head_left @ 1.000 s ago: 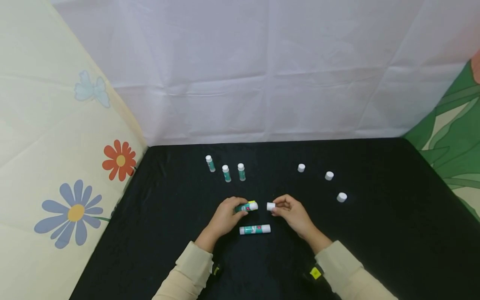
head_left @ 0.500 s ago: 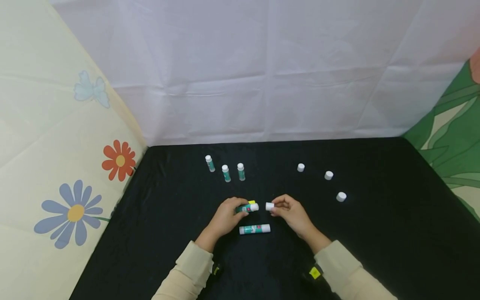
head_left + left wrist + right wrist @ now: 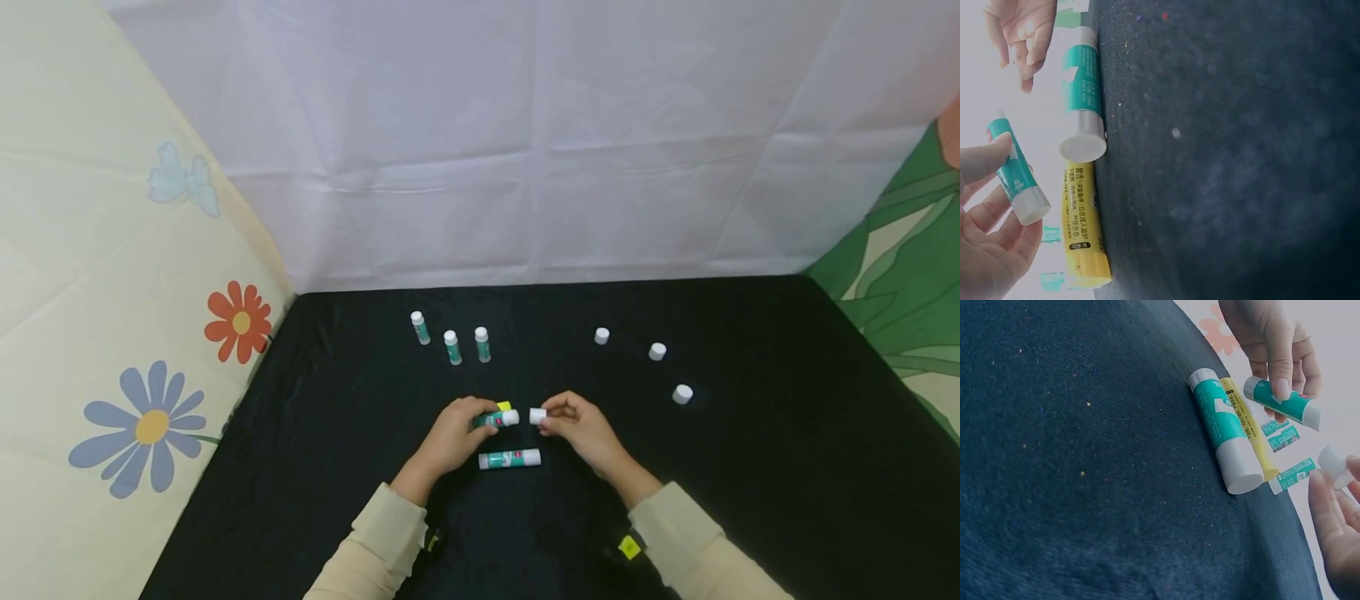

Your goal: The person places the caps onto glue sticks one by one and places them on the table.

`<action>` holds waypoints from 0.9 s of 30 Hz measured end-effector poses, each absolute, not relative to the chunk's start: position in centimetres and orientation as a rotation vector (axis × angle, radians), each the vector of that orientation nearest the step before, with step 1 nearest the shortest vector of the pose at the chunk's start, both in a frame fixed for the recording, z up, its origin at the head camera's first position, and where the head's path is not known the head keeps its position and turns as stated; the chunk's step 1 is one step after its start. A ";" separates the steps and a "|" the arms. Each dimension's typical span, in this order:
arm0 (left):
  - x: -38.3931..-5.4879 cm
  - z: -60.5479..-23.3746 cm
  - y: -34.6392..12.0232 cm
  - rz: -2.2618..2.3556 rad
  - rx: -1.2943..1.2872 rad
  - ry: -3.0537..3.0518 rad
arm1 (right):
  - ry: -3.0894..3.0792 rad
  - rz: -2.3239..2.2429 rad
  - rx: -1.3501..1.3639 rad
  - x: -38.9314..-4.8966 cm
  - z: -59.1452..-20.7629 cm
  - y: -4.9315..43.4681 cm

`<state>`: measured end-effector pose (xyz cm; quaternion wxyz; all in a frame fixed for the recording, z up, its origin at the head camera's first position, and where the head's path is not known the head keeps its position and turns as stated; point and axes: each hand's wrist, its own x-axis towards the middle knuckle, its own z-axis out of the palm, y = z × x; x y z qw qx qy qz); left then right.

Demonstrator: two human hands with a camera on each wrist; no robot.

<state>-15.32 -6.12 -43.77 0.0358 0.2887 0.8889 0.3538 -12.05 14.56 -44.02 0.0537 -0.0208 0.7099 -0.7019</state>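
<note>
Between thumb and fingers, my left hand [image 3: 452,435] holds a green glue stick [image 3: 491,419], its white end pointing right. My right hand [image 3: 581,427] pinches a small white cap [image 3: 537,416] just across from that end, a narrow gap apart. In the right wrist view the cap [image 3: 1334,466] sits at my right fingertips, below and right of the held glue stick [image 3: 1285,403]. Nearer to me lies another green glue stick [image 3: 510,459] with its white cap on. A yellow glue stick [image 3: 1085,231] lies beyond it, mostly hidden by my left hand in the head view.
Three green glue sticks [image 3: 482,344] with white tops stand at the back left of the black cloth table [image 3: 337,433]. Three loose white caps [image 3: 657,352] are spread over the back right. A white cloth [image 3: 450,150] hangs behind the table's far edge.
The cap in my right hand has shifted slightly left, and the glue stick in my left hand slightly right, so the gap between them has narrowed. The other things have stayed put.
</note>
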 end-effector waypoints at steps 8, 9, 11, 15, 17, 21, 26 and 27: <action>-15.3 -43.8 -6.1 1.077 0.913 2.730 | 2.113 -2.161 -0.113 -12.0 -44.0 14.5; -15.3 -43.9 -6.1 1.077 0.916 2.732 | 2.106 -2.164 -0.119 -12.0 -44.0 14.4; -15.3 -43.9 -6.1 1.077 0.927 2.735 | 2.096 -2.165 -0.128 -11.9 -44.0 14.4; -15.3 -43.9 -6.0 1.074 0.928 2.731 | 2.088 -2.157 -0.146 -11.9 -44.1 14.4; -15.3 -43.8 -6.0 1.072 0.930 2.727 | 2.088 -2.156 -0.154 -11.9 -44.2 14.4; -15.3 -43.8 -6.0 1.066 0.929 2.721 | 2.080 -2.155 -0.169 -11.9 -44.3 14.3; -15.4 -43.9 -6.0 1.056 0.938 2.721 | 2.079 -2.143 -0.177 -12.0 -44.4 14.2; -15.3 -43.9 -6.0 1.055 0.937 2.721 | 2.078 -2.142 -0.178 -12.0 -44.4 14.2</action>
